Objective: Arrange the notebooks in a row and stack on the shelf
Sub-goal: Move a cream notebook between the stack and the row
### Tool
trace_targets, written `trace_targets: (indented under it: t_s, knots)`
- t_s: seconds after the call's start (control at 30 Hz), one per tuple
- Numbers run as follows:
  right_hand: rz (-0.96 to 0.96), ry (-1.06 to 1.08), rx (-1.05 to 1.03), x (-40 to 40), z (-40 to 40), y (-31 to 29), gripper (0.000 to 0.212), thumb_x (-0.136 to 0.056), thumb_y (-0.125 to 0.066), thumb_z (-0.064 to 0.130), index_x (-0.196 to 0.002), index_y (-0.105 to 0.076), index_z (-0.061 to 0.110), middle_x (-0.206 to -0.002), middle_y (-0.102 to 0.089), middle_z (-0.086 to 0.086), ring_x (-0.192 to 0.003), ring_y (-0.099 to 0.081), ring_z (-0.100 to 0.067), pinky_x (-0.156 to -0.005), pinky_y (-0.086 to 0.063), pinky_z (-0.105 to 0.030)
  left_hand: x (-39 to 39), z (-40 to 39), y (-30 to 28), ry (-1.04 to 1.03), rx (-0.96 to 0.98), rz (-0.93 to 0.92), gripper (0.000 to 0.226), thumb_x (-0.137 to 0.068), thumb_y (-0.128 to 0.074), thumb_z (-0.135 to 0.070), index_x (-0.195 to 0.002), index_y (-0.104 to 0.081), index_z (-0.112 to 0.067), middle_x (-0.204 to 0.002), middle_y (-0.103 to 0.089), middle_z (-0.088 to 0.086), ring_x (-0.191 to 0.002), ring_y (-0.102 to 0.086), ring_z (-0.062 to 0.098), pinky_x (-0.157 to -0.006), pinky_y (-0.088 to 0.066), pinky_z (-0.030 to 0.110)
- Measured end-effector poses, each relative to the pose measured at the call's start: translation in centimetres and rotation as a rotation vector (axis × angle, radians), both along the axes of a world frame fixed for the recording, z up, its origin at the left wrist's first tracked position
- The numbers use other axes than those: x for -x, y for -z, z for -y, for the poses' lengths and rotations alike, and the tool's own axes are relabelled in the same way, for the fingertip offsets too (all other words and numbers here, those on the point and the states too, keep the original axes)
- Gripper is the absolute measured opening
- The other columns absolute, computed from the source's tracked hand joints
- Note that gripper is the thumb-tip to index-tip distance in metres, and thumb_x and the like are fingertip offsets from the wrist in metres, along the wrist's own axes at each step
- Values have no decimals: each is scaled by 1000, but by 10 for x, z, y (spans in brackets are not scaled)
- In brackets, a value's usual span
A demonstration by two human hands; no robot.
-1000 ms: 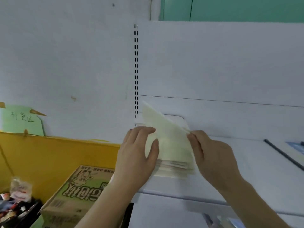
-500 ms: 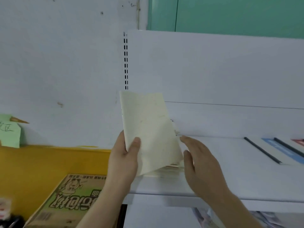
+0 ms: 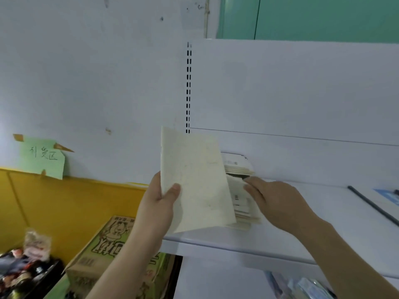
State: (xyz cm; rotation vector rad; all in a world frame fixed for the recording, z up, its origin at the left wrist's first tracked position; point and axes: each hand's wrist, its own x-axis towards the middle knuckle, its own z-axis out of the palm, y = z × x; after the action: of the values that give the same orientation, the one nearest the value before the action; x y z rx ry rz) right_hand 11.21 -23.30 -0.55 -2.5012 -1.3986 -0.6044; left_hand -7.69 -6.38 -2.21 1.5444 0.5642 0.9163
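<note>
Notebooks first: one cream notebook (image 3: 194, 180) is up off the shelf (image 3: 302, 223), tilted nearly upright, with our left hand (image 3: 159, 203) pinching its lower left edge, thumb on the cover and fingers behind. The rest lie in a loose stack (image 3: 244, 203) on the shelf just behind and to the right of the lifted one, their edges fanned and uneven; a second, neater pile (image 3: 237, 167) sits further back against the shelf's rear panel. Our right hand (image 3: 278, 201) reaches in with fingers fairly straight, the tips touching the top of the loose stack and holding nothing. We judge the step to be squaring the stack and placing the lifted notebook. To do it well, we would press the stack flat with the right hand and nudge its fanned edges flush before anything goes on top. The notebook looks thin and floppy, so a one-corner pinch may let it bend; better to lower it flat, spine lined up with those beneath. The stack sits near the shelf's front lip, so a hard push could slide copies off toward the cardboard box (image 3: 121, 251) below.
</note>
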Motion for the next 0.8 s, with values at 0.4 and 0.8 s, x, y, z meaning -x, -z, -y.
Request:
trace_targets:
  t_s: [0.4,0.8]
  knots:
    - [284,-70,-642,80,-20,33,34,-97,-47,31,-105,-72,10,-82,-72,-6,-67,-67,-22,-61,-53,-31,-36,40,-10,187,168,143,19,-103,-45,-39,-112,-61,-43,-106,-73,-6,-102,-69,21,-89,-56,51]
    - [-49,158,-574,42,48,49,48,-98,-40,46,-139,-47,22,-148,-42,2,-133,-40,-15,-104,-41,-37,-91,77,1,332,166,206,19,-100,-55,-23,-115,-62,-32,-107,-73,-8,-99,-69,14,-84,-56,40]
